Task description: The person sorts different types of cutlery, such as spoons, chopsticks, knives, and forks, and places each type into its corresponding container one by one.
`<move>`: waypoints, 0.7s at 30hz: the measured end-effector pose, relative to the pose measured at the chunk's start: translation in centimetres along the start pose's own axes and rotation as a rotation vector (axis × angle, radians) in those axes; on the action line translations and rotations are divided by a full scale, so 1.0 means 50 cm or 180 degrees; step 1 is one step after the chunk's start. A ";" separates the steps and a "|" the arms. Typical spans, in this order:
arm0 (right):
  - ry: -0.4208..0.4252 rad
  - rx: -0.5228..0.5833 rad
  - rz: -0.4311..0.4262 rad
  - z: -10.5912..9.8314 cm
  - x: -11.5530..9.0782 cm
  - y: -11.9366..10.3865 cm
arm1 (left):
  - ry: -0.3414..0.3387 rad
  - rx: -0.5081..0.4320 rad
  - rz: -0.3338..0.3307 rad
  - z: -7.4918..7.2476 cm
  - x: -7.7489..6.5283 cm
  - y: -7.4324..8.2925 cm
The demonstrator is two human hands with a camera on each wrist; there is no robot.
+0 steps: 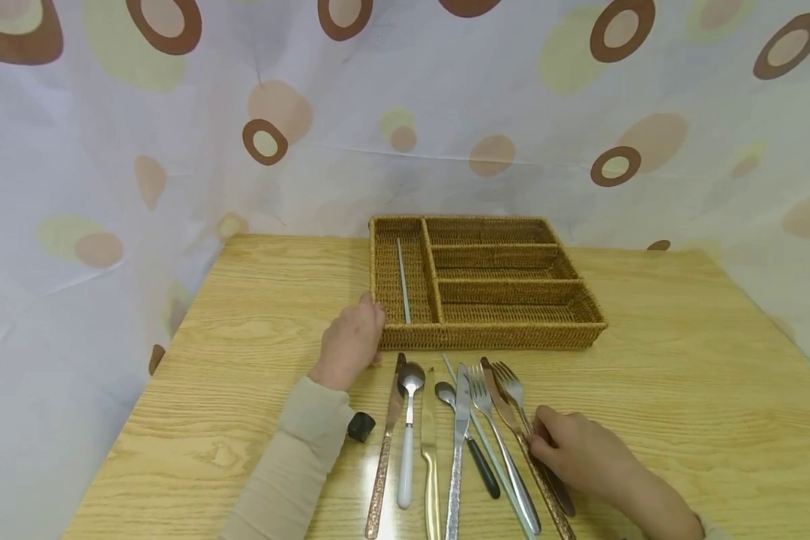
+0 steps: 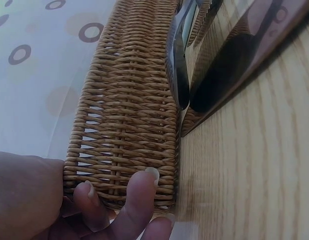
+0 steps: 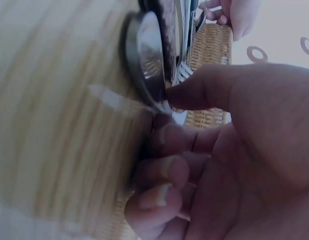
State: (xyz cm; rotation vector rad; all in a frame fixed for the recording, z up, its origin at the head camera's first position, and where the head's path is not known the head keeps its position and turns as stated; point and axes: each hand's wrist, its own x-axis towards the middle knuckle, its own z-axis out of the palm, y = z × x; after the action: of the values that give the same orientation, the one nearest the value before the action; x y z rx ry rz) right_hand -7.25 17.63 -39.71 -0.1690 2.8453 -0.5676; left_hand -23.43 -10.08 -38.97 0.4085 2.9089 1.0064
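My left hand (image 1: pixel 352 341) grips the front left corner of a brown wicker cutlery tray (image 1: pixel 499 337), its fingers curled against the woven wall (image 2: pixel 124 105). A pale chopstick (image 1: pixel 403 281) lies in the tray's left compartment. At the right end of a row of cutlery, my right hand (image 1: pixel 583 454) pinches a fork (image 1: pixel 511 384) by its handle (image 3: pixel 149 55) between thumb and index finger. The fork's tines point at the tray. Right beside it lies a copper-coloured knife (image 1: pixel 502 405), and left of that knife another silver fork (image 1: pixel 499 435).
Further left on the wooden table (image 1: pixel 243 337) lie a silver knife (image 1: pixel 457 457), a second pale chopstick (image 1: pixel 493 454), a black-handled spoon (image 1: pixel 479 465), a gold knife (image 1: pixel 430 442), a white-handled spoon (image 1: pixel 406 457) and another copper knife (image 1: pixel 381 465). Behind the tray hangs a patterned cloth (image 1: pixel 445 97).
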 end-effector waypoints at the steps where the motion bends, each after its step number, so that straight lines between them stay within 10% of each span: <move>1: 0.0017 -0.0045 0.0045 0.000 -0.001 -0.004 | 0.0004 -0.0008 0.0003 0.000 0.000 0.000; 21: 0.0387 -0.0911 0.0078 0.012 0.005 -0.032 | 0.0036 -0.0032 0.0030 -0.001 -0.002 0.001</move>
State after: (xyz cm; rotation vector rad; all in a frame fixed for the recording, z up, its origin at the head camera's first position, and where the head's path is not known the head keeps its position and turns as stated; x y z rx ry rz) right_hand -7.22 15.92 -39.69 -0.1527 3.0305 -0.1679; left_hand -23.34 -10.09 -38.91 0.4180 2.9135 1.0276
